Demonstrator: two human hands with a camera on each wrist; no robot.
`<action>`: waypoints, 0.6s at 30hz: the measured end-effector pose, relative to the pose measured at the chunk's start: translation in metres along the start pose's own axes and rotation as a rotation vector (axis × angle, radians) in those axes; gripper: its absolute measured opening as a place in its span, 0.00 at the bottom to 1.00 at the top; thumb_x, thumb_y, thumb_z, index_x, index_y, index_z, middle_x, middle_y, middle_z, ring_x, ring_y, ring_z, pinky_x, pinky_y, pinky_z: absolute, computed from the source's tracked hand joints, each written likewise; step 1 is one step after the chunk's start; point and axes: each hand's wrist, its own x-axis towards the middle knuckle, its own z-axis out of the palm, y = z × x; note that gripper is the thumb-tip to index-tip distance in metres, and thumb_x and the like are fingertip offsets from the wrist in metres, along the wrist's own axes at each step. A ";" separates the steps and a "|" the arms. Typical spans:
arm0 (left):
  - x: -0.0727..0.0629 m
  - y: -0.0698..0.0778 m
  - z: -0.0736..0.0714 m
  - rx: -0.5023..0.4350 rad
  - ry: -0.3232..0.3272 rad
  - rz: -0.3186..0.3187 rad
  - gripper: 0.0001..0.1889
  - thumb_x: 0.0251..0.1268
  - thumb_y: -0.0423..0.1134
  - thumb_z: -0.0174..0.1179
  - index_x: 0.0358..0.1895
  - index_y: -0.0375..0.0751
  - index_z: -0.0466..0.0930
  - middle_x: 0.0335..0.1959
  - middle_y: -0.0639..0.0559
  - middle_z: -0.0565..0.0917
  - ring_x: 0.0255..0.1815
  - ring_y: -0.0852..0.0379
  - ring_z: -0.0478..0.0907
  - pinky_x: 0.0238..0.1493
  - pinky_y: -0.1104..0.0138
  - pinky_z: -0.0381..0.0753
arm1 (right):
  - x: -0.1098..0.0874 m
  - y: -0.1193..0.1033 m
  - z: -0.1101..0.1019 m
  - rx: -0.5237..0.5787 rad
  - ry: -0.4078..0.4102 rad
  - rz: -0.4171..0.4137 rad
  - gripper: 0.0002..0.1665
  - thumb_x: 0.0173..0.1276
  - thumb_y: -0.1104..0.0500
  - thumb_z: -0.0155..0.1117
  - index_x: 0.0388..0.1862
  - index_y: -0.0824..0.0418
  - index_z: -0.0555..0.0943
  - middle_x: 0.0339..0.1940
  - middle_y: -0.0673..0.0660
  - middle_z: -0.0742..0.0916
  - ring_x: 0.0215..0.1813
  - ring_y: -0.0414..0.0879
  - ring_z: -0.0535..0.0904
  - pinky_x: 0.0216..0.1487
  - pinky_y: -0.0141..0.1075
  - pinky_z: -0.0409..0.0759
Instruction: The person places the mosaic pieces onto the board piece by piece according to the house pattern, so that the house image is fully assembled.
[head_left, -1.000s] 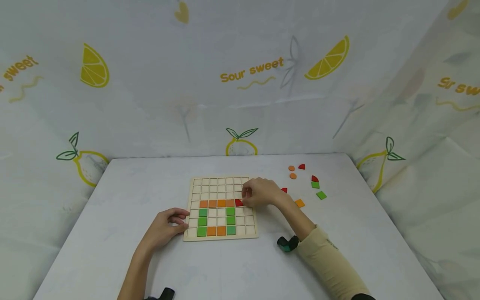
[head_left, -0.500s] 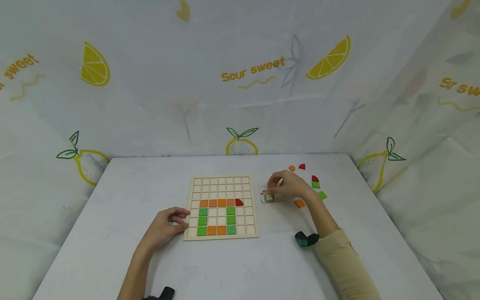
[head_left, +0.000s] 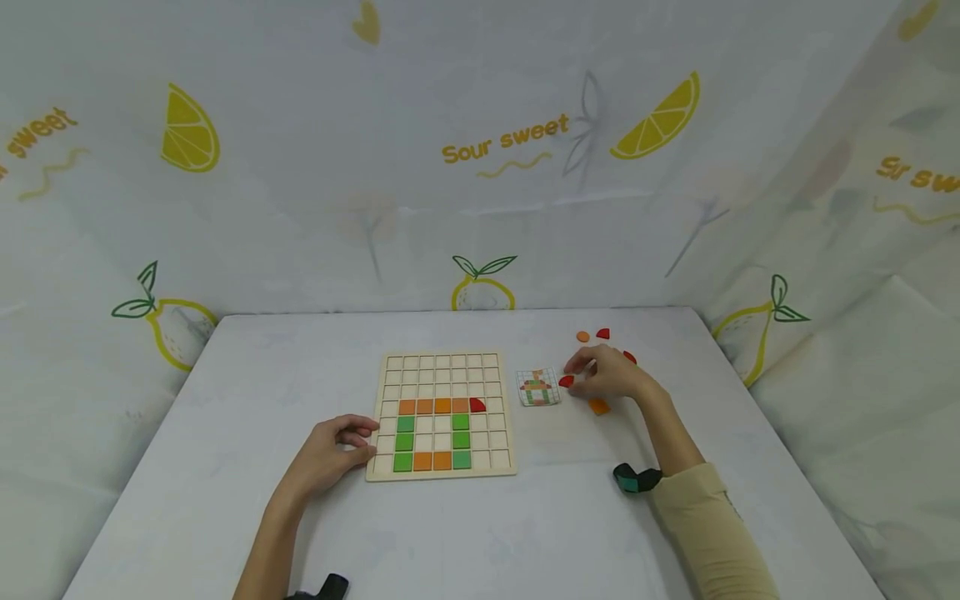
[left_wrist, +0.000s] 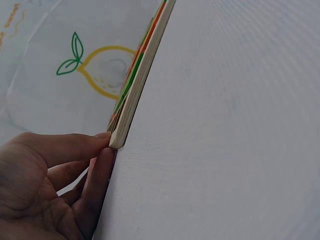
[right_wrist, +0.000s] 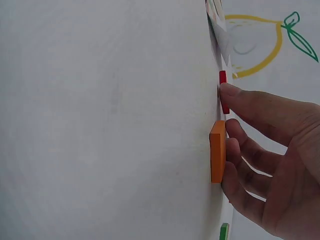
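One of three visible loose red quarters (head_left: 566, 381), just right of the card (head_left: 537, 388), could skid if the right hand (head_left: 611, 372) pinches unevenly; its fingers half-curl there, grip unclear. The left hand (head_left: 330, 450) touches the board (head_left: 481, 442), fingers relaxed, beside six orange squares (head_left: 442, 406), six green squares (head_left: 461, 439), one placed red quarter (head_left: 477, 405).

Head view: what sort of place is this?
Probably a makeshift booth for tabletop activities, perhaps indoors: lemon-print sheeting hangs behind and on both sides of a white table, which bears a gridded board.
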 end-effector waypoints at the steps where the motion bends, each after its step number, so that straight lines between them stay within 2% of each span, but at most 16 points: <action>1: 0.000 0.000 0.000 -0.002 0.001 -0.002 0.19 0.64 0.32 0.73 0.58 0.38 0.87 0.47 0.46 0.87 0.44 0.57 0.81 0.46 0.70 0.77 | 0.000 0.001 0.000 0.005 0.000 -0.007 0.16 0.66 0.59 0.78 0.50 0.62 0.88 0.47 0.60 0.89 0.45 0.51 0.78 0.44 0.38 0.79; 11: -0.002 0.003 -0.001 0.005 -0.003 0.017 0.20 0.63 0.33 0.74 0.58 0.37 0.87 0.47 0.46 0.87 0.43 0.58 0.80 0.45 0.70 0.77 | 0.003 0.008 0.000 -0.009 0.011 -0.039 0.12 0.67 0.57 0.79 0.45 0.61 0.90 0.44 0.57 0.88 0.48 0.50 0.80 0.48 0.39 0.80; 18: 0.000 0.001 -0.001 -0.005 -0.002 0.002 0.19 0.64 0.32 0.73 0.58 0.39 0.87 0.47 0.47 0.87 0.44 0.58 0.81 0.46 0.71 0.78 | 0.002 0.009 0.000 0.003 0.013 -0.041 0.12 0.67 0.56 0.80 0.44 0.61 0.90 0.42 0.57 0.90 0.44 0.48 0.80 0.43 0.36 0.80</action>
